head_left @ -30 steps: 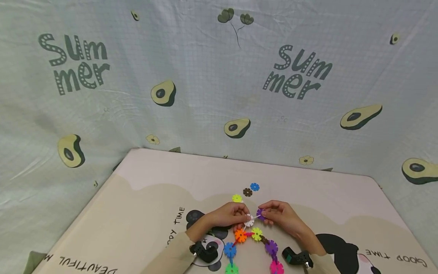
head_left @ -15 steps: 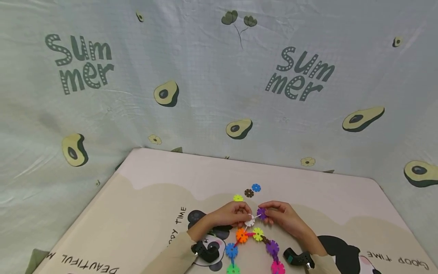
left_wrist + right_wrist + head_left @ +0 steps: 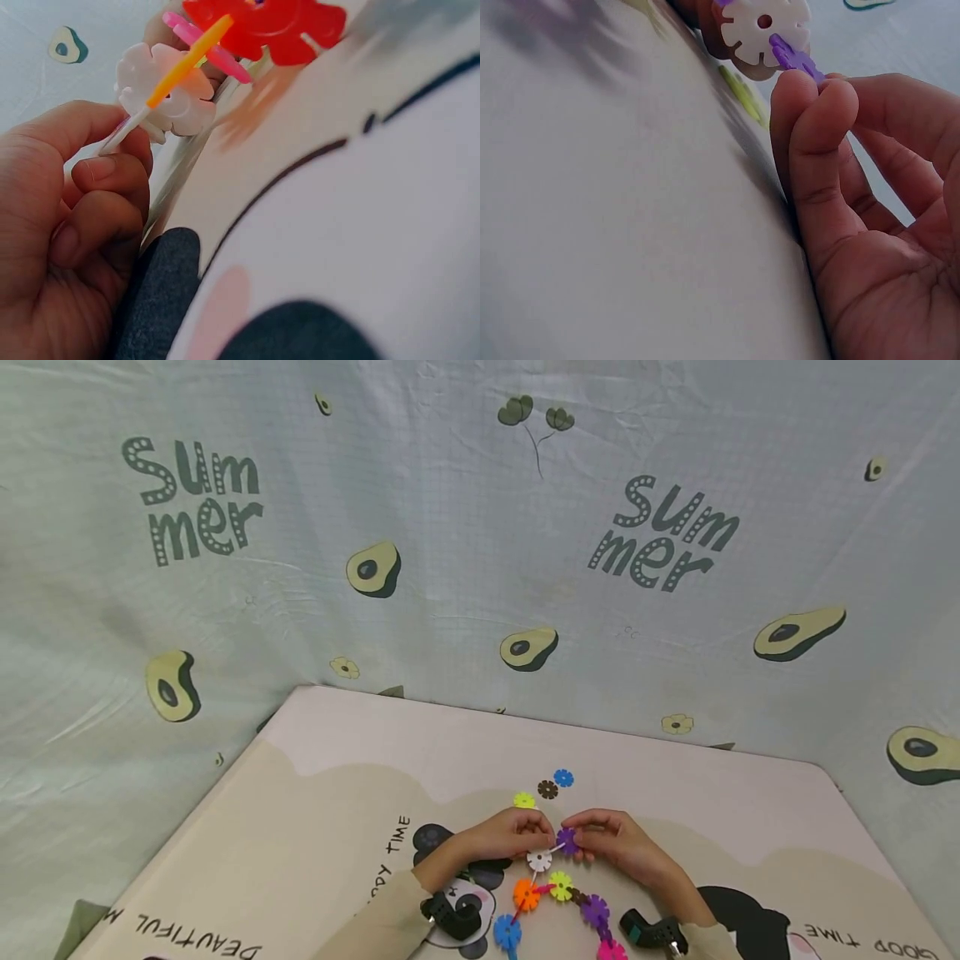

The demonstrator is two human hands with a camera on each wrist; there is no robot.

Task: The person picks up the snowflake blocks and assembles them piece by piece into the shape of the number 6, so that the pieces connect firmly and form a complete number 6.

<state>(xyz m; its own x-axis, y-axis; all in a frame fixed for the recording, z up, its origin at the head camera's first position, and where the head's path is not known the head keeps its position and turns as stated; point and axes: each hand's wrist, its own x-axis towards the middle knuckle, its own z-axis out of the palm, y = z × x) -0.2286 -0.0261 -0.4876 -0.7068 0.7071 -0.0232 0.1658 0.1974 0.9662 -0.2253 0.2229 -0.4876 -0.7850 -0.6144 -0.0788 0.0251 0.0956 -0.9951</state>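
Note:
On the mat lies a chain of flower-shaped plastic discs: orange, yellow-green, purple, blue. At its far end is a white disc. My left hand pinches a thin white piece at that disc; the left wrist view shows the left hand beside the white disc and an orange disc. My right hand pinches a small purple disc. In the right wrist view the right hand has this purple disc pressed against the white disc.
Three loose discs lie just beyond the hands: yellow, brown, blue. The printed play mat is backed by a hanging cloth with avocado prints. Black wrist cameras sit on both forearms.
Both hands keep their pinches. The purple disc has come a little closer to the left fingers, and the white disc sits slightly lower beneath the hands. The view has drifted a little.

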